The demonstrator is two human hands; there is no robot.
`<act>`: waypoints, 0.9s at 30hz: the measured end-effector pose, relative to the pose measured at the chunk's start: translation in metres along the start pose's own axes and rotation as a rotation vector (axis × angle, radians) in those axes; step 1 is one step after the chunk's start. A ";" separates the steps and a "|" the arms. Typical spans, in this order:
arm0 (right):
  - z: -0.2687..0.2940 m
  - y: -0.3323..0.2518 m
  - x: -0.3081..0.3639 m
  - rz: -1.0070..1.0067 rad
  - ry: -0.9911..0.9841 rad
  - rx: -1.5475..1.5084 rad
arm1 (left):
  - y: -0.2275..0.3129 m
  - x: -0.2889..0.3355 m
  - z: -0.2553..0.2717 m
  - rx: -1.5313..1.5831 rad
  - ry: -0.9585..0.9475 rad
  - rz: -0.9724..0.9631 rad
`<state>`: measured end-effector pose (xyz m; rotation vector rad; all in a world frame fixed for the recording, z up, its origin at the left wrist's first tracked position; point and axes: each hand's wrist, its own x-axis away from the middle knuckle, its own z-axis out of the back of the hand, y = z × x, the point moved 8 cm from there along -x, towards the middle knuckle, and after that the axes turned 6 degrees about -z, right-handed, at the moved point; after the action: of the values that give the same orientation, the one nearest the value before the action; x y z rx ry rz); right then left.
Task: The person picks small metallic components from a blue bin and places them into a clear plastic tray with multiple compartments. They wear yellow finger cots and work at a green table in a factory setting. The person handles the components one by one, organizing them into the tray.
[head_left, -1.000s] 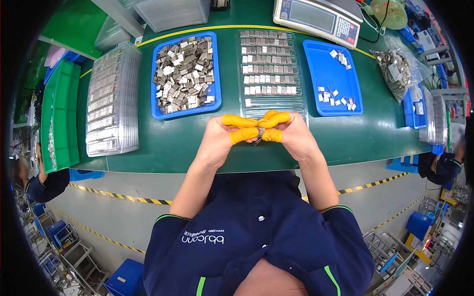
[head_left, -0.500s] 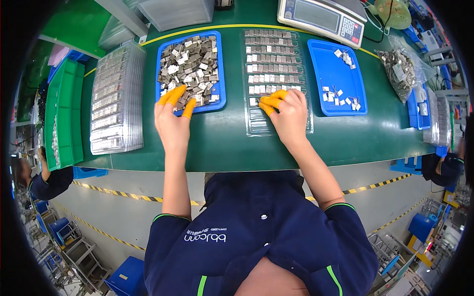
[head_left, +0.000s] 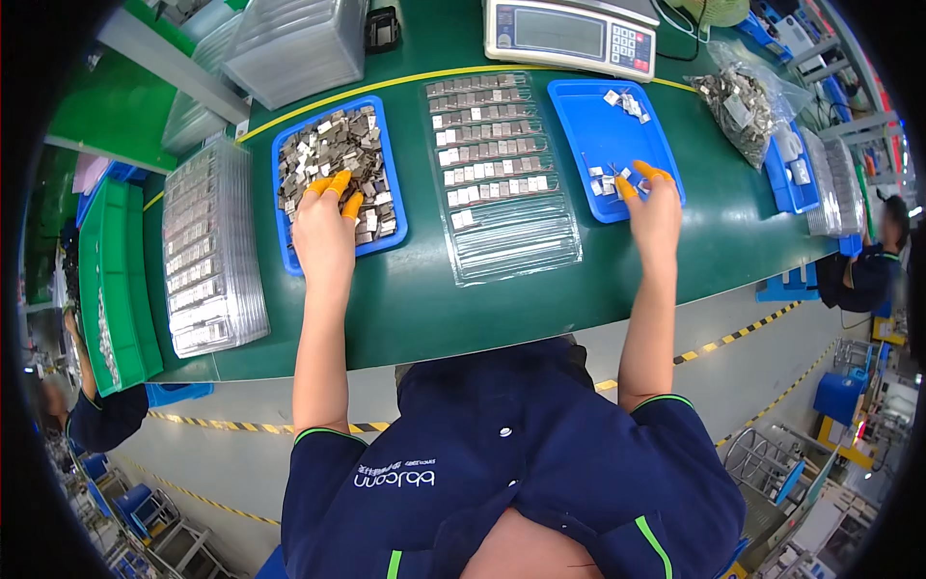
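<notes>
My left hand (head_left: 326, 230), with yellow finger covers, reaches into a blue tray (head_left: 398, 217) heaped with small grey and white metal connector pieces (head_left: 338, 145). Its fingers are apart and touch the pile; whether a piece lies beneath them is hidden. Over the near right part of a second blue tray (head_left: 603, 121) is my right hand (head_left: 658, 214), also in yellow finger covers. A gap shows between its thumb and forefinger, beside small white pieces (head_left: 603, 183). Between the hands lies a clear blister tray (head_left: 516, 246), its far rows filled with connector pieces and one piece (head_left: 464, 219) in a nearer row.
Stacked clear trays (head_left: 212, 251) and a green bin (head_left: 125, 289) stand at left. A scale (head_left: 569, 39) and clear plastic box (head_left: 294, 48) are at the back. A bag of parts (head_left: 738, 111) lies right. Other people are at both sides.
My right hand has left the blister tray and moved right to the second blue tray, leaving a piece in the nearer row. My left hand stays at the heaped tray. The view has shifted.
</notes>
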<state>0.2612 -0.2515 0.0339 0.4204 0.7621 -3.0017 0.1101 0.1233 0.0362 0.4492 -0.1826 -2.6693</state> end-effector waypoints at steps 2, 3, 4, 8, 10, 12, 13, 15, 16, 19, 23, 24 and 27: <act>-0.003 0.020 -0.010 -0.037 -0.050 0.038 | 0.003 -0.001 0.008 -0.029 0.075 -0.036; -0.007 0.026 -0.016 -0.055 -0.077 0.039 | 0.004 -0.001 0.012 -0.030 0.121 -0.053; -0.012 0.029 -0.019 -0.069 -0.111 0.038 | 0.001 0.001 0.018 -0.037 0.166 -0.065; -0.021 0.020 -0.023 -0.045 -0.120 0.059 | -0.021 0.000 0.017 0.121 0.204 0.030; -0.026 0.020 -0.023 -0.128 -0.182 -0.086 | -0.030 0.001 0.011 0.365 0.180 0.109; -0.025 0.023 -0.023 -0.112 -0.110 -0.257 | -0.037 0.006 -0.005 0.738 0.117 0.246; -0.022 0.024 -0.023 -0.110 -0.067 -0.361 | -0.030 0.008 -0.004 0.889 0.045 0.310; -0.018 0.024 -0.025 -0.119 0.012 -0.482 | -0.036 0.011 -0.015 1.071 0.085 0.348; -0.016 0.019 -0.026 -0.100 0.014 -0.564 | -0.034 0.011 -0.017 1.168 0.103 0.362; -0.011 0.004 -0.024 -0.059 -0.007 -0.806 | -0.024 0.015 -0.020 1.470 0.044 0.456; -0.011 -0.039 -0.001 -0.074 -0.148 -1.055 | 0.008 0.023 -0.017 1.670 -0.028 0.459; -0.014 -0.053 0.009 -0.086 -0.190 -1.099 | 0.017 0.025 -0.018 1.696 -0.042 0.436; -0.027 -0.092 0.039 -0.016 -0.388 -1.176 | 0.042 0.034 -0.024 1.788 -0.113 0.413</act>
<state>0.2233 -0.1561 0.0434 -0.2093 2.1274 -1.9669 0.1055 0.0692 0.0128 0.5780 -2.3340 -1.4248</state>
